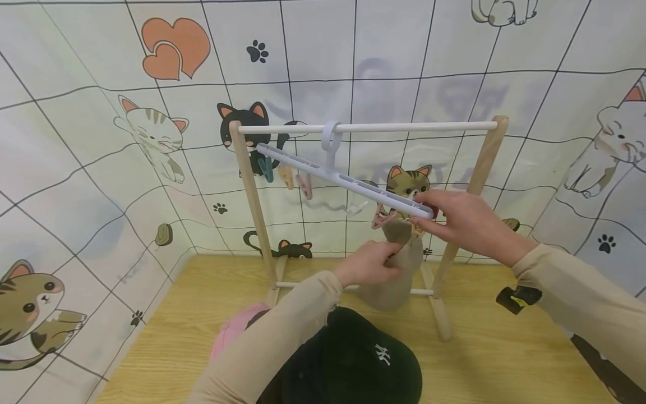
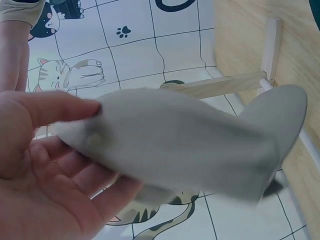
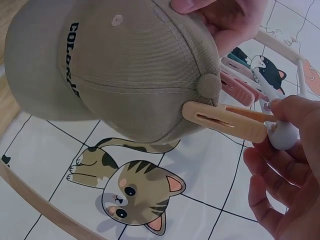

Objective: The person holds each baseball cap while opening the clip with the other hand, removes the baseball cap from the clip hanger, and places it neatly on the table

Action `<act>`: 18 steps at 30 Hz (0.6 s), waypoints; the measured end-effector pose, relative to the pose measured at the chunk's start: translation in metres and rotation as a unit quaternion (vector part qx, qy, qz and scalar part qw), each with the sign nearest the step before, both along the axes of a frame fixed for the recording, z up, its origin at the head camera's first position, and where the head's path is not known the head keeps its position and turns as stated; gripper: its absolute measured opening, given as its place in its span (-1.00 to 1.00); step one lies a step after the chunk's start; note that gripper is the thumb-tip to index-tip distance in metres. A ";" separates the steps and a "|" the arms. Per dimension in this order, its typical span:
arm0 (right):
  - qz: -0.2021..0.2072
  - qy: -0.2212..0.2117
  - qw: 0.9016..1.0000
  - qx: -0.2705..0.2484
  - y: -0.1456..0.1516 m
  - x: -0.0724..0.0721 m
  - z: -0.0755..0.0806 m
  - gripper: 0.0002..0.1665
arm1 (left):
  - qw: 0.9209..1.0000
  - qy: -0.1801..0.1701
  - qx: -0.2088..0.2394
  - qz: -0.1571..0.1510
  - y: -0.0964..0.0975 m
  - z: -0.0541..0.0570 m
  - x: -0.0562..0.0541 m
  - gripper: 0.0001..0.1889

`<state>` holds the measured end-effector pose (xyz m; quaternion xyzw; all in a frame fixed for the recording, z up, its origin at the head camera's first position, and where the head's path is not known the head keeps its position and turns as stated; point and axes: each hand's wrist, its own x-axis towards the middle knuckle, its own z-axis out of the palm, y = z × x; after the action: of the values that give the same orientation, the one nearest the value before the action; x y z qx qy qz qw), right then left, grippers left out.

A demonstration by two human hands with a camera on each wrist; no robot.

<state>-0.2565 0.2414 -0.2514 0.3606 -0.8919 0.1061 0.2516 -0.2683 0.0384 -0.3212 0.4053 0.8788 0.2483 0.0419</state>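
A beige baseball cap (image 3: 135,65) hangs brim down below the right end of a pale lavender clip hanger (image 1: 373,193). My left hand (image 1: 368,264) pinches the crown of the cap, thumb on one side and fingers on the other, as the left wrist view shows. With thumb and fingers my right hand (image 1: 461,221) grips the hanger's right end. A peach clothespin (image 3: 225,121) on that end has its jaws at the cap's top button. Pink clothespins (image 3: 237,87) sit farther along the bar. The hanger slants, its hook round the rack's white rail (image 1: 419,127).
The wooden rack (image 1: 254,207) stands on a wood-grain table (image 1: 161,331) before a cat-print backdrop. Teal, peach and pink clothespins (image 1: 286,175) dangle at the hanger's left. A dark green cap (image 1: 373,359) and a pink item (image 1: 234,331) lie in front, partly behind my left sleeve.
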 end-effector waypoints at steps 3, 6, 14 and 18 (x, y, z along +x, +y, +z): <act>0.009 -0.009 1.000 -0.006 0.000 -0.001 0.000 -0.73 | 1.000 0.002 0.018 0.000 -0.002 -0.001 0.000 -0.91; 0.032 -0.034 0.998 -0.032 0.002 -0.003 0.001 -0.72 | 0.999 0.003 0.041 -0.006 -0.004 -0.002 -0.002 -0.86; 0.050 -0.181 0.977 -0.101 0.015 -0.011 0.004 -0.65 | 0.996 -0.021 0.076 -0.031 -0.009 0.000 -0.002 -0.81; 0.040 -0.301 0.947 -0.108 0.022 -0.015 0.011 -0.57 | 0.996 -0.015 0.078 -0.030 -0.011 0.002 -0.001 -0.81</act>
<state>-0.2712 0.2637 -0.2408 0.3182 -0.8941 0.3152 0.0037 -0.2696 0.0271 -0.3193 0.4293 0.8436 0.3212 0.0309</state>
